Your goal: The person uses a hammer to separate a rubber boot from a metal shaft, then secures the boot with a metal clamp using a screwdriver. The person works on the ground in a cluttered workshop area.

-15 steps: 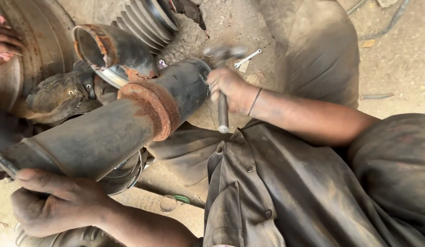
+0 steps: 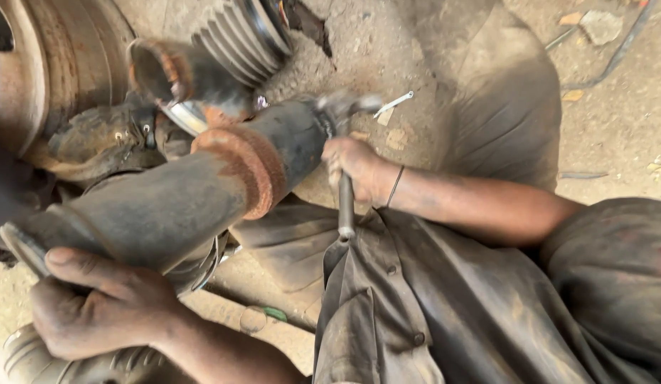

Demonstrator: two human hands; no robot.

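Rusty exhaust pipe (image 2: pixel 167 199) is lying at an angle across the middle of the view, propped over a dusty dark boot (image 2: pixel 96 142) and some rags on the dirt floor (image 2: pixel 615 128), with a thick orange-rusted collar (image 2: pixel 248 171) about halfway up it. The left hand (image 2: pixel 103 302) is wrapped around the near end, thumb on top, fingers closed tight around a flat metal lip there. The right hand (image 2: pixel 355 167) is fisted around the handle of a hammer (image 2: pixel 344 178), wrist cocked, forearm reaching in from the right over the grey shirt; the hammer head is blurred right at the pipe's far end, so it looks mid-swing. Honestly the risky bit is that the pipe is only steadied by one hand, so a glancing hit could make it roll or kick back into the left palm, and that rusty collar looks flaky enough to throw bits. The knuckles of the right hand are also really close to the pipe's edge, so a slightly off swing could skin them. A ribbed rubber boot (image 2: pixel 241 35) and a big metal drum (image 2: pixel 53 64) sit just behind.
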